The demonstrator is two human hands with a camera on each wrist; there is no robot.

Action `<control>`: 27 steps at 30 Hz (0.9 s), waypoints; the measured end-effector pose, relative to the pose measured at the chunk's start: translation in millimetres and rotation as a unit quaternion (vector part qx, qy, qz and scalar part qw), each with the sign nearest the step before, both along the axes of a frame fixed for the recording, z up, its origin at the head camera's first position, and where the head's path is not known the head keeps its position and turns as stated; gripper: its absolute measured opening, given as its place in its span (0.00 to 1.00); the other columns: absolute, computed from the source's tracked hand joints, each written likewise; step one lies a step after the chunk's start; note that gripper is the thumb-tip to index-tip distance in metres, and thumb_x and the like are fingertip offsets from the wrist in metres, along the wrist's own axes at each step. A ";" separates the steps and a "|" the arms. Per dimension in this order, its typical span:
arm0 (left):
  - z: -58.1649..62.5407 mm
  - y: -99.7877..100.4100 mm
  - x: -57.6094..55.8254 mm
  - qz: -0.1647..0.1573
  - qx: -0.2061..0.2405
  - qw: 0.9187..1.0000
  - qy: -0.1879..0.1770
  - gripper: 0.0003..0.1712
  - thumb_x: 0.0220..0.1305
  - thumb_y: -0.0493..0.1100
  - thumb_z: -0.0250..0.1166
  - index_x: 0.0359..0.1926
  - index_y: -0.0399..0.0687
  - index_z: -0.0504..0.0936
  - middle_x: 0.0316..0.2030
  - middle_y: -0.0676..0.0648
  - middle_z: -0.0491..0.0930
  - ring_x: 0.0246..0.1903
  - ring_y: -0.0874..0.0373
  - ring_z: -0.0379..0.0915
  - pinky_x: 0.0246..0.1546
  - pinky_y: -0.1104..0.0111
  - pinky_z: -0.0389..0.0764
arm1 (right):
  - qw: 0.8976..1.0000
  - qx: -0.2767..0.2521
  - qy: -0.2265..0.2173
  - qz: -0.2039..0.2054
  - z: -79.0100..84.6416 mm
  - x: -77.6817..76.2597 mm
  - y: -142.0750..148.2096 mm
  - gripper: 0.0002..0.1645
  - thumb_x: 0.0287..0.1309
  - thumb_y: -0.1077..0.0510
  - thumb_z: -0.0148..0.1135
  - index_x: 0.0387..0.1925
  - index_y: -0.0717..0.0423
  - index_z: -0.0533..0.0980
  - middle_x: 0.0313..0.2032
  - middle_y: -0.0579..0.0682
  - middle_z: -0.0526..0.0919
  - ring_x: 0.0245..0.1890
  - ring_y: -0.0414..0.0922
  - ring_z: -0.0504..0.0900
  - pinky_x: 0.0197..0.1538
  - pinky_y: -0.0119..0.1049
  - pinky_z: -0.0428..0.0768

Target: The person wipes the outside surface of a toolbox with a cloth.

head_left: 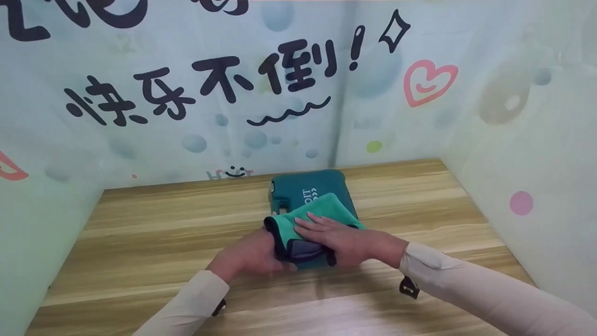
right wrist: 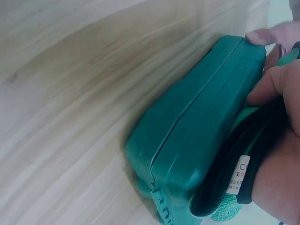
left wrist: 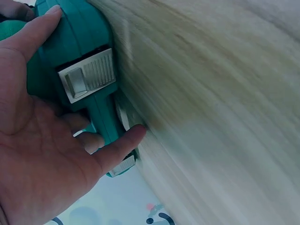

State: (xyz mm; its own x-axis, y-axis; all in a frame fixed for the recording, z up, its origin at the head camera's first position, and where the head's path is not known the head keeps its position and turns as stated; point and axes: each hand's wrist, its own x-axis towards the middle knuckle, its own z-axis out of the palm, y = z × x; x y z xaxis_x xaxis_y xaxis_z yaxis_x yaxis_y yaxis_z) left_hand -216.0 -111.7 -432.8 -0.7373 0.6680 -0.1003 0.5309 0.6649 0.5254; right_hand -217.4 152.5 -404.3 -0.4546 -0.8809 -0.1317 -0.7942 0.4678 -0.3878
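Observation:
A dark green plastic carrying case (head_left: 303,184) with pale lettering lies flat on the wooden table, its handle side facing left. Over its near half is a folded bright green cleaning cloth (head_left: 329,207) with black edging. My right hand (head_left: 338,240) rests palm down on the cloth, fingers straight. Against the case's left side, my left hand (head_left: 252,249) grips it, fingers partly hidden by the cloth in the head view. The left wrist view has the thumb at the case's end, fingertips in the handle opening, and a silver latch (left wrist: 89,75). A white label (right wrist: 238,174) shows on the cloth.
Wooden tabletop (head_left: 154,233) surrounds the case on the left, right and front. A printed backdrop (head_left: 186,154) with black characters stands behind the table, close to the case's far end. Pale panels (head_left: 527,154) rise at both sides.

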 end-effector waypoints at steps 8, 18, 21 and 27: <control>-2.5 -3.3 1.4 0.012 -0.022 1.000 0.002 0.63 0.59 0.71 0.69 0.81 0.45 0.49 0.78 0.40 0.48 0.75 0.48 0.46 0.71 0.55 0.55 | 0.999 -0.007 -0.002 -0.034 0.5 -29.9 6.8 0.51 0.54 0.79 0.55 0.78 0.65 0.51 0.78 0.61 0.47 0.76 0.64 0.40 0.73 0.58 0.47; -4.5 -6.5 4.0 0.020 -0.033 0.999 -0.011 0.63 0.59 0.72 0.67 0.80 0.39 0.51 0.79 0.41 0.45 0.77 0.46 0.28 0.71 0.53 0.54 | 0.994 0.003 0.005 -0.108 0.0 -77.1 13.7 0.48 0.57 0.76 0.50 0.79 0.64 0.51 0.78 0.61 0.47 0.76 0.64 0.39 0.74 0.56 0.45; -4.5 -4.9 2.3 0.023 -0.039 0.999 -0.011 0.65 0.58 0.74 0.66 0.81 0.41 0.49 0.79 0.42 0.44 0.77 0.48 0.28 0.71 0.53 0.54 | 0.992 -0.004 0.014 -0.128 -1.2 -87.4 16.7 0.47 0.58 0.74 0.53 0.78 0.64 0.51 0.78 0.62 0.48 0.76 0.64 0.40 0.74 0.56 0.44; -1.7 1.2 -3.1 0.037 -0.049 0.998 -0.012 0.66 0.56 0.75 0.66 0.81 0.44 0.49 0.79 0.43 0.44 0.77 0.49 0.28 0.70 0.52 0.55 | 0.988 -0.025 0.017 -0.150 -2.3 -101.2 21.9 0.44 0.60 0.71 0.55 0.78 0.66 0.54 0.77 0.63 0.50 0.76 0.66 0.42 0.73 0.58 0.45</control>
State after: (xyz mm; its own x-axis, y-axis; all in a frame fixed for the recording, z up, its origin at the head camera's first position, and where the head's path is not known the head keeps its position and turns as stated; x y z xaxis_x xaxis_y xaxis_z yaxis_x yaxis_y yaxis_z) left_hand -219.1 -110.5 -434.4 -0.7805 0.5989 -0.1796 0.4677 0.7499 0.4680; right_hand -318.5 174.4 -406.6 -0.7004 -0.7102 -0.0713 -0.6354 0.6658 -0.3910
